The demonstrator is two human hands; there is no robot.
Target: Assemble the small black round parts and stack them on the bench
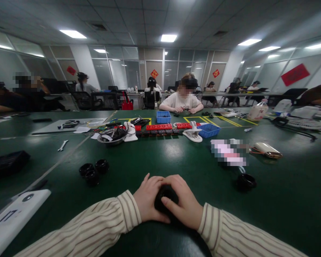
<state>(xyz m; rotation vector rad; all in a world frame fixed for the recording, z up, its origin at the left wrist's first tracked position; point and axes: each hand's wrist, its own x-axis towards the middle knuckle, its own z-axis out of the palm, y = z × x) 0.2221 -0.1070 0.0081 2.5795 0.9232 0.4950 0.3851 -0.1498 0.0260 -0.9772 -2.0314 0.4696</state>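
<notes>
My left hand (147, 200) and my right hand (186, 205) meet in front of me, low over the green table. Both are wrapped round a black round hollow part (169, 192), whose opening faces up; the fingers hide much of it. My right thumb lies across its near rim. To the left, three similar black ring-shaped parts (92, 176) stand close together. Another such black part (246, 182) is off to the right, near a phone with a blurred screen (227, 152).
Power strips (160, 126), a bowl of cables (111, 137), a white clip stand (194, 134) and blue bins (209, 130) line the middle of the table (139, 153). A wrench (63, 145) lies left. A white panel (18, 217) is near left. Someone sits opposite.
</notes>
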